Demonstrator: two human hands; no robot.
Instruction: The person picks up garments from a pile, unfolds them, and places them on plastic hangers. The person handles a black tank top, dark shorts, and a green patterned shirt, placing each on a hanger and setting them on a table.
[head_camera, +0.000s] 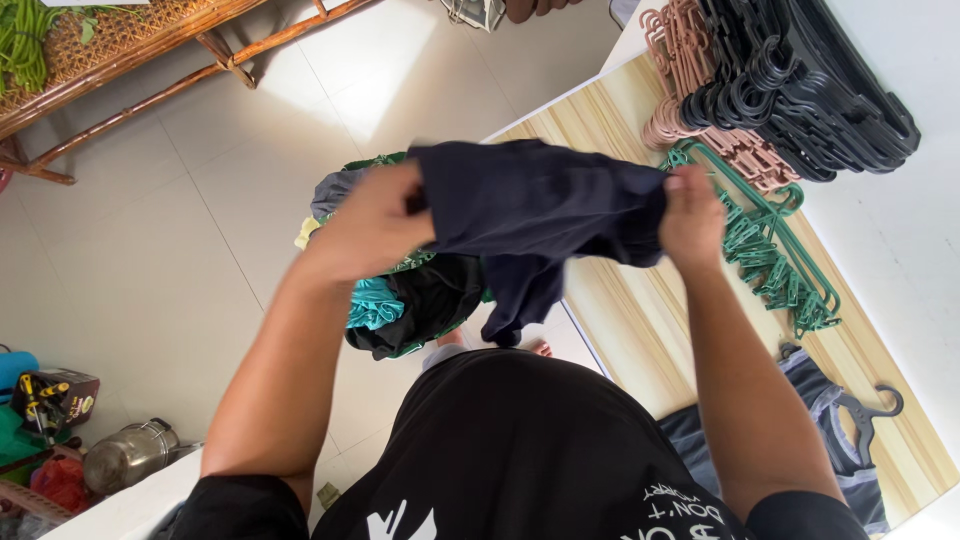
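1. While both hands pinched the dark garment (540, 205) taut at chest height, fingers were closed on its top edge: left hand (375, 225), right hand (692, 218).
2. Keeping the grips level would probably have kept the cloth from bunching.
3. Hangers (790, 90) lay near on the table (620, 300), the clothes pile (410, 300) below.

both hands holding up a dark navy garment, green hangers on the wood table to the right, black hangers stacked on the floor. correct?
Not quite: the black hangers are stacked on the table, not the floor, as the head view shows. Both the left hand and right hand hold the navy garment; green hangers lie alongside.
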